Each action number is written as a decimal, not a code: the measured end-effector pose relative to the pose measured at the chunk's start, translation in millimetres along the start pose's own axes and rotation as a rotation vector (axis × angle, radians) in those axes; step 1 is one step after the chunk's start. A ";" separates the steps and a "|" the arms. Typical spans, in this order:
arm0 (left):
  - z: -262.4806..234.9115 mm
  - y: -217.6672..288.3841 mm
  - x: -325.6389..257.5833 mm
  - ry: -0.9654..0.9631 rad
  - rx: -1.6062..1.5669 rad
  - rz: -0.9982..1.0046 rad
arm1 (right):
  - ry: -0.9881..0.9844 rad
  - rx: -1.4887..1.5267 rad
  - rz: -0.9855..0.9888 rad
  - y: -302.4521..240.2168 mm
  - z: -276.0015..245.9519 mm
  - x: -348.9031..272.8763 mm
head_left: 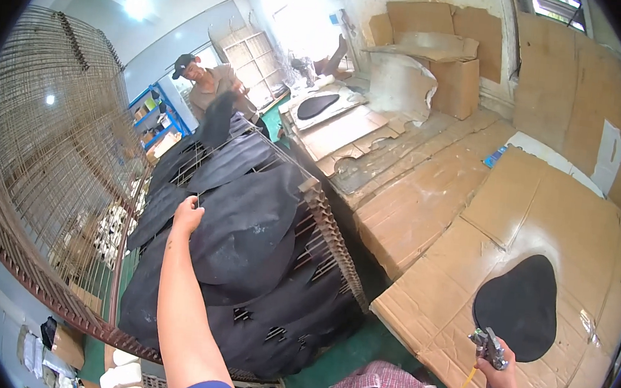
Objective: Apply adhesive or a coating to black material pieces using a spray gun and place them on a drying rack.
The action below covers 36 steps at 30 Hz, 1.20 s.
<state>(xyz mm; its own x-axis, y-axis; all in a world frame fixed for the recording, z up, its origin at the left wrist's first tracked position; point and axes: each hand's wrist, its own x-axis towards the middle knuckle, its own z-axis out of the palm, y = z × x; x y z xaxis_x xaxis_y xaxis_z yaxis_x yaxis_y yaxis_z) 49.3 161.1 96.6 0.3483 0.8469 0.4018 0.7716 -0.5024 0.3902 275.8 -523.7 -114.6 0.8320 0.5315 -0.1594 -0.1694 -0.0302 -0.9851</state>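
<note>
My right hand (499,373) is wrapped round a metal spray gun (490,348) with a yellow hose. Just beyond its nozzle, a rounded black sheet piece (516,307) lies flat on a cardboard-covered table (431,289). My left arm reaches forward over a wire drying rack (335,244) loaded with overlapping black sheet pieces (245,225). At the upper edge of one large piece, my left hand (188,215) has its fingers pinched together; what lies between them is too small to make out.
Raised wire shelves (68,91) curve up on the left. Across the rack stands a person (220,90) in a dark cap, beside a black piece. Another black piece (317,106) lies on the far bench. Cardboard sheets (585,92) line the right wall; a cardboard box (453,88) stands behind.
</note>
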 end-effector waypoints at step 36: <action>237.8 299.7 -289.1 -0.523 -1.050 0.462 | 0.617 0.012 0.039 -62.0 -27.5 -193.8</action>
<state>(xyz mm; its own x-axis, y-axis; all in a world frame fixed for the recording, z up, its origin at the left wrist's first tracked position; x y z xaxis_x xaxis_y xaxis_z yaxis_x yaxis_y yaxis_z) 306.5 -192.9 -99.6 0.8258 0.4029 0.3946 -0.1888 -0.4619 0.8666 139.7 -648.1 -24.5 0.9767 -0.0573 -0.2069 -0.2088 -0.0288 -0.9775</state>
